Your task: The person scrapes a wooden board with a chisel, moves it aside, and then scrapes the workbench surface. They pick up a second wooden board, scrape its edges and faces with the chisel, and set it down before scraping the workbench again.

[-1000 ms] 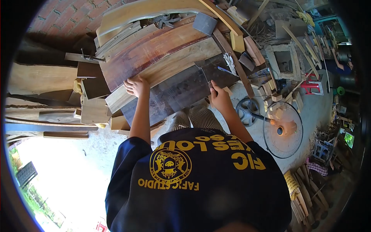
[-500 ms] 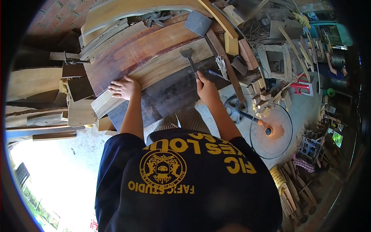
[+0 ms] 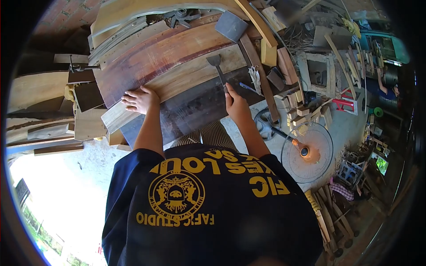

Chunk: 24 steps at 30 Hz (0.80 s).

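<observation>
My left hand lies flat on the left part of a long, light wooden board, its fingers stretched out. In my right hand is the handle of a dark putty knife, its wide blade pointing away from me over the right part of the board. Whether the blade's edge touches the wood I cannot tell. A dark, stained panel lies along the near side of the light board. Beyond it is a broad reddish-brown board. A blue pen lies right of my right hand.
A crumpled white rag lies by a narrow brown strip. A grey square block sits at the far right of the boards. A standing fan is on the floor to the right. Timber is stacked on the left.
The view has shifted slightly. My left hand remains on the light board, and my right hand keeps hold of the putty knife in nearly the same place.
</observation>
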{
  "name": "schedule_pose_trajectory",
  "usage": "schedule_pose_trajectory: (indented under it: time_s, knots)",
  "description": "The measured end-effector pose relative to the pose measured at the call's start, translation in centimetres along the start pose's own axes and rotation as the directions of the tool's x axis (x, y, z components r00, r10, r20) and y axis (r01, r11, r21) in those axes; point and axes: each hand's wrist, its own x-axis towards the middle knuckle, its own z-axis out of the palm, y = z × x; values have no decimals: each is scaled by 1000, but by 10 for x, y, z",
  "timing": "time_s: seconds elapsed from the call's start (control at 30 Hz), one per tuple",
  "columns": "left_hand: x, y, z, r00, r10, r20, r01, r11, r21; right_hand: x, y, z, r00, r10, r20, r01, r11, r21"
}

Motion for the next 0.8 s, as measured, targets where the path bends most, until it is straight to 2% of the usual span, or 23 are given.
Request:
schedule_pose_trajectory:
  time_s: [0.1,0.17,0.23,0.3,0.33,0.4,0.53,0.6,0.7,0.8]
  knots:
    - [0,1,-3,1000,-4,9,4,1000,10,-20,13,1,996,-90,-26,91,995,47]
    - [2,3,-3,1000,-7,2,7,1000,1,-21,14,5,995,-95,-19,96,994,57]
    - [0,0,1,1000,-10,-5,10,1000,-3,-15,7,8,996,-88,-1,88,994,65]
    - [-1,-2,2,1000,-7,-5,7,1000,4,8,-3,12,997,37,74,-34,998,-43]
    - [0,-1,2,1000,1,-14,-1,1000,1,7,-1,12,997,35,75,-32,999,-42]
    - [-2,0,-1,1000,-7,-9,8,1000,15,2,4,8,997,-77,15,77,997,-3]
    - [2,2,2,1000,-5,-14,5,1000,16,-26,8,-4,996,-52,70,51,999,14]
    - [0,-4,3,1000,-5,-10,5,1000,27,-29,12,5,992,-128,17,127,990,62]
    - [0,-1,3,1000,-6,-6,6,1000,2,6,-3,17,996,-47,78,48,999,-12]
    - [0,1,-2,1000,-6,2,6,1000,15,-2,-2,7,990,-22,143,24,1000,-13]
